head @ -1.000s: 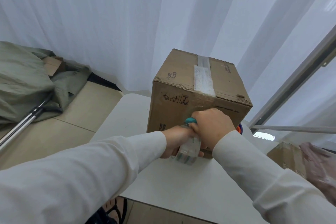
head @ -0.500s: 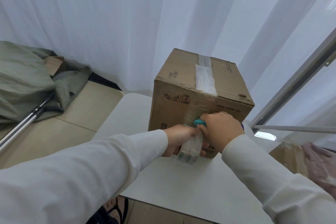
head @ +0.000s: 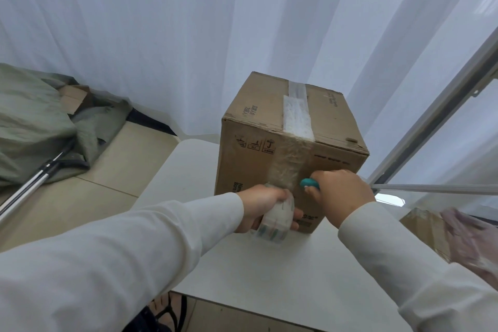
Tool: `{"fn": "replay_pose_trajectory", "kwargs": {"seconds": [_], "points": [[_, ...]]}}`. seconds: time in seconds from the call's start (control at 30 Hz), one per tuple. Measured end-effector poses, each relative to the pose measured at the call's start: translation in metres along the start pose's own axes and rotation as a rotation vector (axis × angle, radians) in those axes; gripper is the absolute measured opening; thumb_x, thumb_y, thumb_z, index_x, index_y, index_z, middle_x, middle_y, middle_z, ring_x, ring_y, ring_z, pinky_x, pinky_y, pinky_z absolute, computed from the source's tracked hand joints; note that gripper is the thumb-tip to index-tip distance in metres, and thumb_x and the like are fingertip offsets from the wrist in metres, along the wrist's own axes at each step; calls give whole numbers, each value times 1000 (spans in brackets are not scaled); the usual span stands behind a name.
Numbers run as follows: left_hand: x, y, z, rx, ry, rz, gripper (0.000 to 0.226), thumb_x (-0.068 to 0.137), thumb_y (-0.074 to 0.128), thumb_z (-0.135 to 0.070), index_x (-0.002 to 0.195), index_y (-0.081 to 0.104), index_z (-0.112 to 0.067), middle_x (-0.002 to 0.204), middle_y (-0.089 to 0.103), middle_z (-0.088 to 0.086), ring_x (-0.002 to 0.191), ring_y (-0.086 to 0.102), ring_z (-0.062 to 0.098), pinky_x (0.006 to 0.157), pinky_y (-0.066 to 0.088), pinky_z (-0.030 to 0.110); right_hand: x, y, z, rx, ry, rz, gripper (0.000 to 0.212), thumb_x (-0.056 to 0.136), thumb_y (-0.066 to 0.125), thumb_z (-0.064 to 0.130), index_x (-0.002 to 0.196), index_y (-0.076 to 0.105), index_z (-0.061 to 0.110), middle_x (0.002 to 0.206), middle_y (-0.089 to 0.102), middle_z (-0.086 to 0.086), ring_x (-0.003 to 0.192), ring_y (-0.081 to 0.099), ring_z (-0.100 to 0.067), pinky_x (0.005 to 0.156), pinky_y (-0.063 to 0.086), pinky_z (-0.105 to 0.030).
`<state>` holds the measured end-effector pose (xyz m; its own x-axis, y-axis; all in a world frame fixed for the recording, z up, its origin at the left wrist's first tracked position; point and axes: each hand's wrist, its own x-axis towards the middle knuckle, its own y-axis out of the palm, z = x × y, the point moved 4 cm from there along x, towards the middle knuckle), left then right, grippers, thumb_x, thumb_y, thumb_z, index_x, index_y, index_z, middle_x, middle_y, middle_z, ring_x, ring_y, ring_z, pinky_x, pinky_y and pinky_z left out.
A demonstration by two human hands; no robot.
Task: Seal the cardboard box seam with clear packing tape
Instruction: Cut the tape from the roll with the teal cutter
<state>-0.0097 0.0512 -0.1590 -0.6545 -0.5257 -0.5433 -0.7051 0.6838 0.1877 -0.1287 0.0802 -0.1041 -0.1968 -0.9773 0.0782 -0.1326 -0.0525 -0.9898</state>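
Note:
A brown cardboard box [head: 331, 113] stands on a white table [head: 283, 264]. A strip of clear tape [head: 296, 116] runs along its top seam and down the near face. My left hand [head: 258, 205] grips the clear tape roll [head: 275, 221] low against that near face, with tape stretched up from the roll to the box. My right hand [head: 339, 197] is closed on a teal-handled tool [head: 308, 184], whose tip sits beside the stretched tape; its blade is hidden.
White curtains hang behind the table. A green cloth heap [head: 35, 121] and metal poles [head: 29, 186] lie on the floor at left. A metal frame [head: 431, 127] rises at right, and another cardboard box [head: 425, 226] sits below it.
My right hand has shifted right, away from the left hand, so the teal tool shows more. The left hand keeps hold of the roll in about the same place.

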Motion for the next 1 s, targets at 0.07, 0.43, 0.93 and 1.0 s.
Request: {"fn": "replay_pose_trajectory", "kwargs": {"seconds": [0.07,0.43,0.93,1.0], "points": [[0,0,0,11,-1,-3,38,98,36,-30,132,42,-13,95,70,-1,73,69,13,55,54,23,-2,-2,-3,2,13,-3,25,96,43,34,109,57,19,103,64,-2,96,58,-20,82,52,-31],[-1,2,-2,28,11,-18,34,98,38,-30,126,47,-14,85,69,-1,68,68,13,51,54,20,-7,-5,10,107,-173,-57,27,96,41,38,113,56,24,104,64,3,95,54,-14,76,45,-26],[-3,5,-3,-47,19,-34,24,97,41,-26,117,48,-15,82,67,2,62,66,14,46,54,20,8,2,19,8,-175,-26,23,96,42,32,112,55,20,103,63,-2,98,54,-20,69,40,-30],[-5,7,-3,-58,17,-28,21,97,41,-25,114,48,-15,82,66,3,63,65,15,42,53,18,9,3,18,8,-168,-16,24,96,43,33,113,55,21,104,63,-1,98,54,-20,68,38,-29]]}}
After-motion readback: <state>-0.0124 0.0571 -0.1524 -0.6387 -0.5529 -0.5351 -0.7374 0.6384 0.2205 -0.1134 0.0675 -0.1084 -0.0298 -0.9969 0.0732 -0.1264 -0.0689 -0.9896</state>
